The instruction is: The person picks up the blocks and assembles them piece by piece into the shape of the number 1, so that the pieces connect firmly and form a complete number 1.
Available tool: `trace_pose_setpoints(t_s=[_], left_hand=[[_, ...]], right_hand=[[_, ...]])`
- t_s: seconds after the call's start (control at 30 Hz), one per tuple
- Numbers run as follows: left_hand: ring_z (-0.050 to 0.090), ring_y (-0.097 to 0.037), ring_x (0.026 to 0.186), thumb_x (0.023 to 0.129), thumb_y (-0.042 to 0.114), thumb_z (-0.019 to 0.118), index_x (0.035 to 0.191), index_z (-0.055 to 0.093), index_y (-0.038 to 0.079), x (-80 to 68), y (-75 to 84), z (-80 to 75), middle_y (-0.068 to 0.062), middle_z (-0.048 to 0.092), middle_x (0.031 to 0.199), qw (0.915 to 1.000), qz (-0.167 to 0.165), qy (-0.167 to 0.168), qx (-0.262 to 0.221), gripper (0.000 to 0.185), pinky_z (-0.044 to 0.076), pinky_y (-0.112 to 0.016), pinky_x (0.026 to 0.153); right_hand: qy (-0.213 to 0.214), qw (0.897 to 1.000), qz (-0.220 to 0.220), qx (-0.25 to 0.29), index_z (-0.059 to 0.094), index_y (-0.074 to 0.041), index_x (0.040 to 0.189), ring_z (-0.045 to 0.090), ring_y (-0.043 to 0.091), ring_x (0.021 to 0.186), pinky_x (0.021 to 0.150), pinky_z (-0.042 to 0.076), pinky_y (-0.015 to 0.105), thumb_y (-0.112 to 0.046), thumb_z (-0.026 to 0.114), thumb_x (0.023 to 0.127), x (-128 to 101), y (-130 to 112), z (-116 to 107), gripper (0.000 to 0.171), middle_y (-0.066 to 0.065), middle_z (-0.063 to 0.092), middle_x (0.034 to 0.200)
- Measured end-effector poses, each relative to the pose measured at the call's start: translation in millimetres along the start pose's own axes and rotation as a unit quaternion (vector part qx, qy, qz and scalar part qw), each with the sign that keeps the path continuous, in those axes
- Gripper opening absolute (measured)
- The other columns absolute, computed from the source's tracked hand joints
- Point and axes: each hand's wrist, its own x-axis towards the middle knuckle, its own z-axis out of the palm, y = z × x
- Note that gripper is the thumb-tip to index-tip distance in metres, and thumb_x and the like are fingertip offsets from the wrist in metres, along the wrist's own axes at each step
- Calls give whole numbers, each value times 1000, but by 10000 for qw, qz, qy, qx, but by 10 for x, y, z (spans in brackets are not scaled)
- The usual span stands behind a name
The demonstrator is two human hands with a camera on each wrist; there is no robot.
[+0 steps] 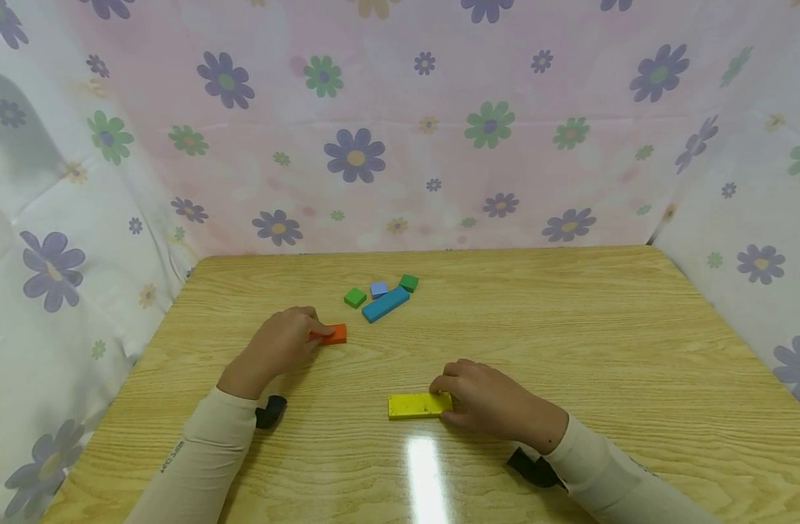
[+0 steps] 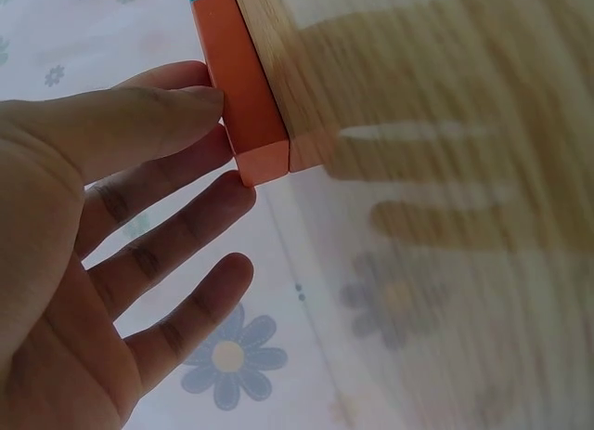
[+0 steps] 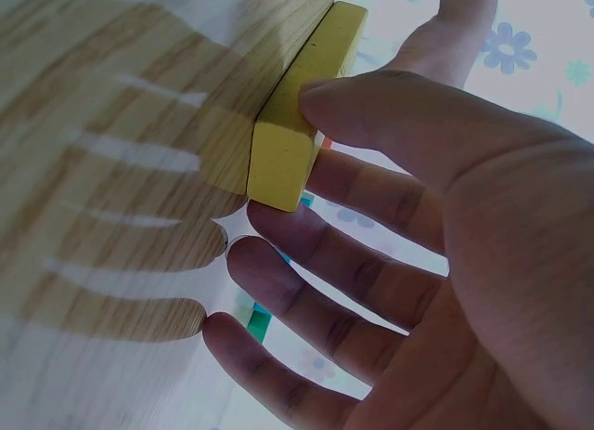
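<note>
My left hand [image 1: 283,340] pinches an orange block [image 1: 335,335] between thumb and fingers; it lies on the table left of centre. In the left wrist view the thumb presses one long side of the orange block [image 2: 243,86], with the other fingers spread behind and below. Nearer the front, my right hand [image 1: 483,400] grips the right end of a long yellow block [image 1: 413,406] lying flat. The right wrist view shows the thumb on one side of the yellow block [image 3: 288,142] and the index finger on the other, remaining fingertips right at the tabletop.
Beyond the orange block, a long blue block [image 1: 386,304] lies beside a small lavender block [image 1: 378,290] and two green blocks, one left [image 1: 355,298] and one right [image 1: 409,282]. Flower-patterned cloth [image 1: 426,182] walls the wooden table [image 1: 603,342] at the back and sides.
</note>
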Motion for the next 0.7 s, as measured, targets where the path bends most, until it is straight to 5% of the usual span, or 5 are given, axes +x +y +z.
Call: trace_pose_setpoints(t_s=[0.7], left_hand=[[63, -17, 81, 88, 7, 74, 109, 80, 13, 14, 38, 32, -3, 70, 95, 9998, 104, 9, -192, 22, 54, -32, 73]], right_hand=[[-20, 10000, 11, 54, 73, -11, 108, 47, 3, 75, 66, 46, 21, -20, 79, 85, 3, 12, 12, 26, -2, 65, 93]])
